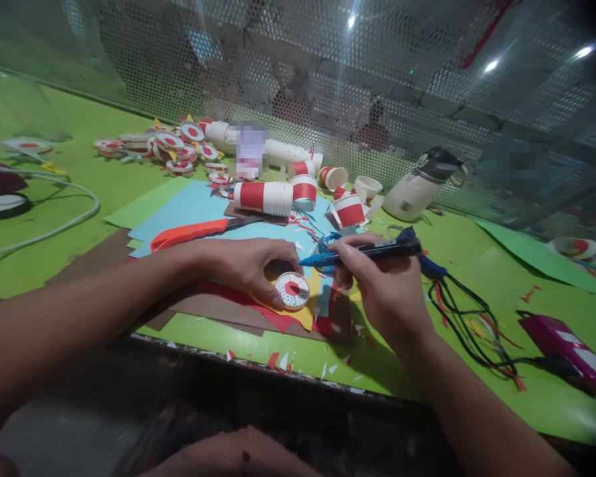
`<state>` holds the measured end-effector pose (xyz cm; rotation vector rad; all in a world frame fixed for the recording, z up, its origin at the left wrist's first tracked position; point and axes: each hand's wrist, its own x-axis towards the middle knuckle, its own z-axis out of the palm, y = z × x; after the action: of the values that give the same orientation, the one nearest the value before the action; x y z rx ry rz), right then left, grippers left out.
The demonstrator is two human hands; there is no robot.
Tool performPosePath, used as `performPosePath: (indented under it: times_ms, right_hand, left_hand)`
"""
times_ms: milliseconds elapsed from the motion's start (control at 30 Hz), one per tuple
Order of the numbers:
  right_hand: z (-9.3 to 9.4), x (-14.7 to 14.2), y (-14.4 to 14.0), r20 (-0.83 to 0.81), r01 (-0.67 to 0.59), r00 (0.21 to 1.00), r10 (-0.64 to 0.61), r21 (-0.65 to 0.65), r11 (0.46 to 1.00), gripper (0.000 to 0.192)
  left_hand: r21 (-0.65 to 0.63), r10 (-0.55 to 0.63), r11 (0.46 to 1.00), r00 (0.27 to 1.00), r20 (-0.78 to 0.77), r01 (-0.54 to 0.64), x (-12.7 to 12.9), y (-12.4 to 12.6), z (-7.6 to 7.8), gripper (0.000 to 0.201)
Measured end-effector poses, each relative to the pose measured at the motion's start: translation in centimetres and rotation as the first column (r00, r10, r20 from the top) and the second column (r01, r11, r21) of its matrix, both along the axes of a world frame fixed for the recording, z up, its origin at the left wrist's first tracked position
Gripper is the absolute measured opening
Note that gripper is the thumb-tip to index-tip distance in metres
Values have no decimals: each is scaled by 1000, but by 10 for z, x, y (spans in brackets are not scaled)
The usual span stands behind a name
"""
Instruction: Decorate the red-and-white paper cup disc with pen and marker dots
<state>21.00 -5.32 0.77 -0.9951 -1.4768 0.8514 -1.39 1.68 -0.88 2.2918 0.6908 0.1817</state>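
Head view showed me both bare hands working close to the near edge of the green worktop (54,245). My left hand (248,265) lay flat-ish on a stack of coloured paper sheets (198,205), its fingers curled in a narrow grip around the rim of a small round white disc (292,290) with a red centre, pinning it against a yellow sheet (305,317). The disc sat just inside the near edge, roughly midway along it, between my two hands. My right hand (387,285) was closed in a writing grip around a dark pen-shaped tool (372,252) with a blue tip; the tip pointed left and hovered just above the disc, though I could not tell whether it touched. A bundle of black and red cords (457,311) trailed from the tool's rear end toward the right edge, ending near a purple object (566,344).

Beyond my hands, an orange-handled cutter (189,233) rested on the blue paper. Farther back, red-and-white paper cups (263,197) lay on their sides, some stacked, and a heap of finished round discs (169,149) sat toward the far left corner. A white bottle with a dark lid (420,185) lay tipped near the mesh screen (328,66) along the far edge. A grey cable (54,199) looped across the left side. Small red and white paper scraps (283,361) littered the near edge.
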Motion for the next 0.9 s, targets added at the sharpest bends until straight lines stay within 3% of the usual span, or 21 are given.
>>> performPosePath:
  times_ms: [133, 233, 500, 633, 800, 900]
  right_hand:
    - [21, 18, 7, -196, 54, 980, -39, 75, 996, 11]
    - [33, 29, 14, -205, 139, 972, -114, 110, 984, 17]
    - [22, 38, 41, 42, 258, 964, -264, 110, 960, 30]
    - [16, 36, 54, 236, 250, 934, -270, 110, 962, 37]
    - [7, 32, 62, 519, 195, 829, -208, 81, 977, 35]
    - [1, 30, 62, 604, 189, 773, -197, 77, 979, 36]
  left_hand:
    - [-32, 5, 999, 1000, 8, -5, -2, 2, -3, 55]
    - [-58, 13, 998, 1000, 5, -12, -3, 2, -3, 58]
    - [-38, 10, 999, 1000, 0, -10, -1, 1, -1, 55]
    - [-16, -1, 1000, 1000, -3, 1, -1, 0, 0, 55]
    - [3, 17, 1000, 1000, -16, -17, 0, -2, 2, 55]
    - [5, 14, 1000, 1000, -16, -14, 0, -1, 1, 55]
